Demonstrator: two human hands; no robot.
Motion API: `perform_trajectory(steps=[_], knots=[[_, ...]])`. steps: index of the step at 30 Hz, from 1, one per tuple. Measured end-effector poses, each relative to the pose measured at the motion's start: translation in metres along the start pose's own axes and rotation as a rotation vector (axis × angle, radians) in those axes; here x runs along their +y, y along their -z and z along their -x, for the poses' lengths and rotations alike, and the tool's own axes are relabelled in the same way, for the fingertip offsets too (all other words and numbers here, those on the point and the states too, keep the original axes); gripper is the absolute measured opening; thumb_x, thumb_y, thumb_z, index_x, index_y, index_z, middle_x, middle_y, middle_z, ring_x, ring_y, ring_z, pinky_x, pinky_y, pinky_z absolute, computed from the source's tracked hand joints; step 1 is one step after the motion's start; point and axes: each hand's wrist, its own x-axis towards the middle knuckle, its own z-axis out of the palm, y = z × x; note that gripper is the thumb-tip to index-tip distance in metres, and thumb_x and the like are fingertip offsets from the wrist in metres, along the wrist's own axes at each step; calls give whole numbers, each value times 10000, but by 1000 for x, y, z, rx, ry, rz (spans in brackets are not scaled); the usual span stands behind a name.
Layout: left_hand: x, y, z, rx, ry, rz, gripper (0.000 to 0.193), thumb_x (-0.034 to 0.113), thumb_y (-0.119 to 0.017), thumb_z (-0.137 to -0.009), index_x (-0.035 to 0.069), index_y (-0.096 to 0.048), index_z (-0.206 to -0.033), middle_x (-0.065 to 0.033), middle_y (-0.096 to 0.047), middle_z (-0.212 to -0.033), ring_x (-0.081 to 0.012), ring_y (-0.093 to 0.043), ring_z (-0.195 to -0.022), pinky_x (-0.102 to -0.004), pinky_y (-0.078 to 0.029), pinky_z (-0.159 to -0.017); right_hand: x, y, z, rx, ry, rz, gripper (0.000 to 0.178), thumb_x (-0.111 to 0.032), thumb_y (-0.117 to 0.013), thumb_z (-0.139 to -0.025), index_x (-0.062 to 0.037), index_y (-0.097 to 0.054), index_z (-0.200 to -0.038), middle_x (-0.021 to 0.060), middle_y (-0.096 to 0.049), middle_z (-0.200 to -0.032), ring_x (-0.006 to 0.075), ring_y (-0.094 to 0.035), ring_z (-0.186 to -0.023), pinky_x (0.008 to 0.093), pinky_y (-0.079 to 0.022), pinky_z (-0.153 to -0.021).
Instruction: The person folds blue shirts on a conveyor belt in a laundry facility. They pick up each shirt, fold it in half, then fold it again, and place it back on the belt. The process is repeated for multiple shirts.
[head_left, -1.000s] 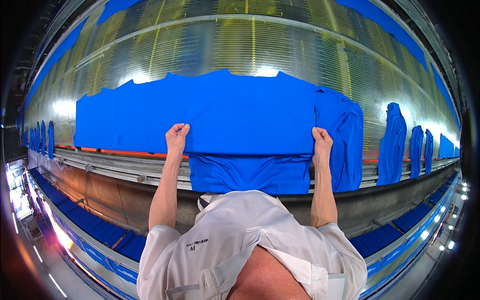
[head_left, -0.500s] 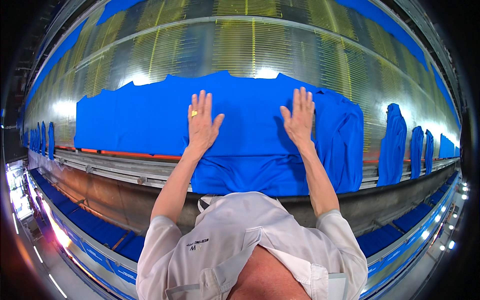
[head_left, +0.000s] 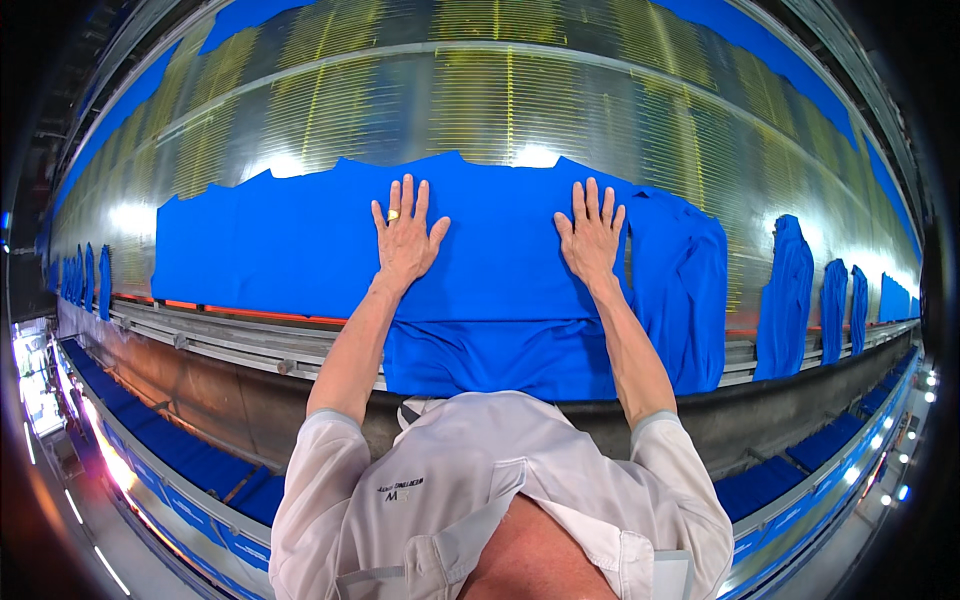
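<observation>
A cut panel of blue fabric (head_left: 490,250) lies flat on the long table (head_left: 500,110), which is marked with yellow lines. Its lower part hangs in loose folds over the front edge towards my body. My left hand (head_left: 408,235), with a ring on one finger, rests palm down on the panel with its fingers apart. To its right, my right hand (head_left: 592,235) also lies flat on the same cloth, fingers spread. Neither hand holds anything. More flat blue fabric (head_left: 250,250) spreads to the left of my left hand.
Right of my right hand lies a crumpled blue cloth (head_left: 685,280). Farther right, narrow blue pieces (head_left: 787,295) drape over the edge. A metal rail (head_left: 240,340) runs along the front. Behind me, a lower shelf holds dark blue cloth (head_left: 180,445).
The fingers of both hands have spread wider on the cloth. My right hand has shifted slightly left, and both sit a little lower against the panel.
</observation>
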Motion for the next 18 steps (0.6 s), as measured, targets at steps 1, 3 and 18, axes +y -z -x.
perform_trajectory(steps=[1, 3, 18], knots=[[-1, -1, 1, -4, -6, 7, 685, 511, -377, -963, 106, -228, -1494, -147, -141, -1562, -340, -103, -1443, -620, -64, -1111, 1, 0, 2, 9, 7, -11, 607, -478, -358, -980, -115, -325, -1465, 109, -220, -1549, 384, -117, -1430, 574, -79, -1130], [-2, -3, 1, -2, -17, 15, 695, 537, -356, -962, 105, -235, -1492, -151, -151, -1559, -351, -107, -1441, -632, -56, -1106, 4, -1, 2, 37, 25, -35, 611, -473, -403, -965, -104, -356, -1450, 117, -237, -1541, 397, -135, -1423, 592, -102, -1120], [-16, 43, 70, 61, 319, 152, 718, 433, -505, -924, 75, -223, -1480, -208, -183, -1535, -415, -130, -1417, -646, -97, -1080, 17, 59, 67, 196, -60, -458, 442, -206, -643, -859, 32, -554, -1221, 236, -461, -1354, 422, -398, -1273, 477, -316, -1071]])
